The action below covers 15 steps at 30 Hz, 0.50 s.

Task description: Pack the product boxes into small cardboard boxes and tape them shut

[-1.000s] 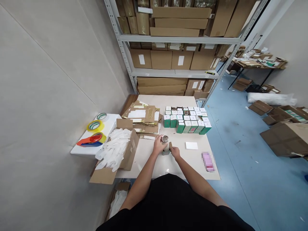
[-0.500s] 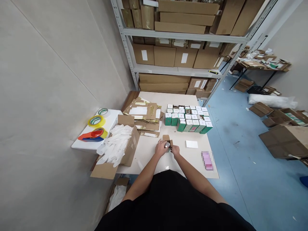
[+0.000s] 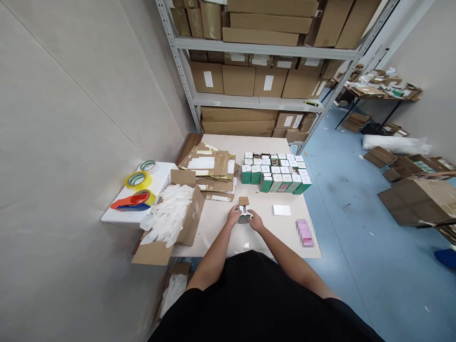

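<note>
Storeroom with a pale worktop (image 3: 221,228) in front of metal shelving (image 3: 263,47) stacked with cartons.
From the left: yellow tape rolls (image 3: 137,179) on a white side table (image 3: 161,176), then an open carton of white gloves (image 3: 167,216), then flattened cardboard (image 3: 210,168). At the near middle, the left hand (image 3: 234,214) and right hand (image 3: 255,221) hold a small box (image 3: 243,214) between them, low on the worktop — fingers of both curled against its sides, brown top flap raised. Further right, green-and-white boxes (image 3: 272,173) stand in rows — nearer, a white card (image 3: 281,210).
</note>
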Available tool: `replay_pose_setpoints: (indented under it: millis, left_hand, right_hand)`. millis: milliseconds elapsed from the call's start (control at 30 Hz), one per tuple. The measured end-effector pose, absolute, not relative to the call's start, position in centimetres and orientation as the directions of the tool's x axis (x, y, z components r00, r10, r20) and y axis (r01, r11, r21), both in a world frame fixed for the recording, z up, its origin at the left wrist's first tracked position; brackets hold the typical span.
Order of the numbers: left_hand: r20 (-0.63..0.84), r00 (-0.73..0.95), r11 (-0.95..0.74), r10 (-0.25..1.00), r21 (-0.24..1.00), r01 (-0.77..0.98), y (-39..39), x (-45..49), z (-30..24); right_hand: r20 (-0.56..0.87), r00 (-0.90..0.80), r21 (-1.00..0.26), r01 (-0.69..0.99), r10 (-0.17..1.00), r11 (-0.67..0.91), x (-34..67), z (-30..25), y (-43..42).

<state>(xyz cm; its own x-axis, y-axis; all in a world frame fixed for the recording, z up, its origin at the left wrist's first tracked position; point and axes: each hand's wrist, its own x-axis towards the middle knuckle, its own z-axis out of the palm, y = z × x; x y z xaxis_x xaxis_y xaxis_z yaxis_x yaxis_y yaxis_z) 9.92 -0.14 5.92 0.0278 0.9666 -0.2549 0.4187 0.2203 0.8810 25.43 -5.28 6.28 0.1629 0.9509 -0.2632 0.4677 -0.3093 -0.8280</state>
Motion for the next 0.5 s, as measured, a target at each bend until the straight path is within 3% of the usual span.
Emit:
replay_pose_setpoints:
  millis: [100,200,400,500]
  left_hand:
    - [-0.260,0.069,0.211,0.963,0.889,0.406,1.0,10.2,6.5]
    - [-0.238,0.102,0.179,0.966,0.900,0.398,1.2,10.0,7.3]
    - [-0.079,0.277,-0.055,0.958,0.895,0.443,-0.9,8.7,8.0]
    - [-0.101,0.293,-0.051,0.951,0.882,0.468,-1.6,8.4,8.2]
  right_hand:
    - [-0.308,0.111,-0.799,0.508,0.945,-0.321,25.9,6.4,-5.4]
    - [-0.329,0.103,-0.831,0.441,0.939,-0.339,26.2,6.3,-5.8]
    - [-0.217,0.192,-0.897,0.348,0.957,-0.273,26.4,6.1,-7.2]
    - [-0.149,0.170,-0.906,0.371,0.974,-0.204,26.3,6.3,-7.0]
